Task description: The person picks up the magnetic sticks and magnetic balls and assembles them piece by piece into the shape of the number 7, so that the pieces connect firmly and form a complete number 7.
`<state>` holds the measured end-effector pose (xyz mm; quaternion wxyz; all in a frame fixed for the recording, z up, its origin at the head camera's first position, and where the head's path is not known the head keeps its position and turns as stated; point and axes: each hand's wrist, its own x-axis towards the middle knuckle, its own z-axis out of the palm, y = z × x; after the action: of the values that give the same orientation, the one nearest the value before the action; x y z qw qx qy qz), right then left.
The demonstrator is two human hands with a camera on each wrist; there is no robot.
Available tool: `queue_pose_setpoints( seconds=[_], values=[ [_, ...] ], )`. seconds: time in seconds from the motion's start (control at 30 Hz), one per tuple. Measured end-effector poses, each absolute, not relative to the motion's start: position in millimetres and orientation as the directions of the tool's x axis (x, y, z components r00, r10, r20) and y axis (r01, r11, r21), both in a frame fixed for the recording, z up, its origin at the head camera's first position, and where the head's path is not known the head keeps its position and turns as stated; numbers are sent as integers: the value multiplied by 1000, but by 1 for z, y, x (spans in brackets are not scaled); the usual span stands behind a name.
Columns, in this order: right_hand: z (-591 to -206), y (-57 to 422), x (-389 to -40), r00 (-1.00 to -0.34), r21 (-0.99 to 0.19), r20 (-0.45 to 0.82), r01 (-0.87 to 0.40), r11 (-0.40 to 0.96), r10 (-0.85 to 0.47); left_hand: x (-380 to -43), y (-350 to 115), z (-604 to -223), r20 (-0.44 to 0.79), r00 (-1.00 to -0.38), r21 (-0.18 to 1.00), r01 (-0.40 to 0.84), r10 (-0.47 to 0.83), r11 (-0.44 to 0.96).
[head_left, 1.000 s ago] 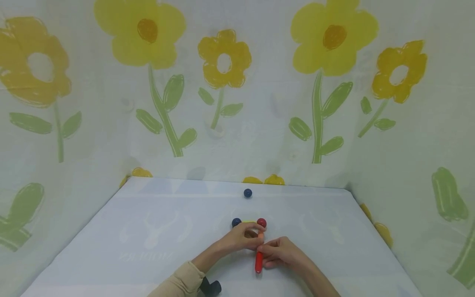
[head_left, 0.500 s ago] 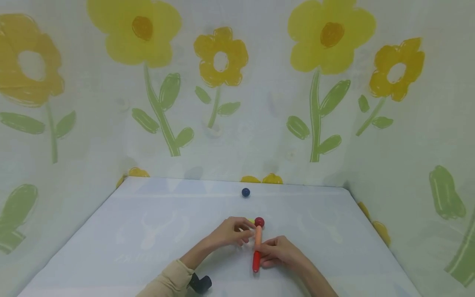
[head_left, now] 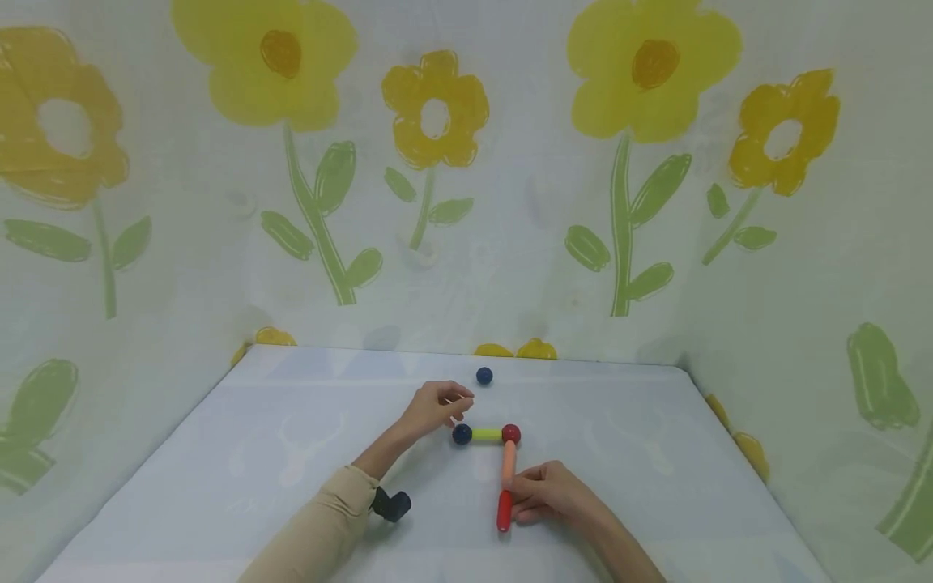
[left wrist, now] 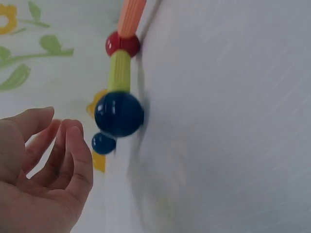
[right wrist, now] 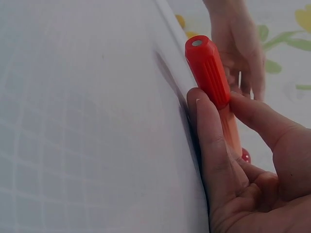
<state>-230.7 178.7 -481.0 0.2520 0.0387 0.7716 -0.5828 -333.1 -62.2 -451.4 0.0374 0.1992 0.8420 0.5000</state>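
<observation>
Several toy building pieces form an L on the table. A dark blue ball (head_left: 462,434), a yellow-green stick (head_left: 487,435) and a red ball (head_left: 511,435) make a row. From the red ball an orange stick (head_left: 509,464) runs towards the person, with a red stick (head_left: 504,512) end to end with it. In the right wrist view a silvery disc shows in the red stick's free end (right wrist: 197,43). My right hand (head_left: 550,494) pinches the sticks by their joint. Just behind the dark blue ball, my left hand (head_left: 435,409) holds nothing, its fingers loosely bent.
A loose blue ball (head_left: 484,376) lies farther back, near the table's rear edge. Beside the left sleeve is a black rounded device (head_left: 394,506). Flower-printed cloth (head_left: 510,202) surrounds the white tabletop (head_left: 619,421) at the back and sides.
My left hand has let go of the orange stick and moved left and away, uncovering the yellow-green stick and dark blue ball. The right hand keeps its pinch in nearly the same place.
</observation>
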Motion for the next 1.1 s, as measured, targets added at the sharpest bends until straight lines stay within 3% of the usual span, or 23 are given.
queue_pose_setpoints(
  seconds=[0.73,1.1],
  values=[
    [-478,180,-231,-857,-850,-469,374,370,-211,-386,-41,-456,82,-972,772,201,219,603],
    [-475,179,-230,-853,-858,-467,375,351,-231,-398,-28,-467,65,-969,763,201,236,614]
  ],
)
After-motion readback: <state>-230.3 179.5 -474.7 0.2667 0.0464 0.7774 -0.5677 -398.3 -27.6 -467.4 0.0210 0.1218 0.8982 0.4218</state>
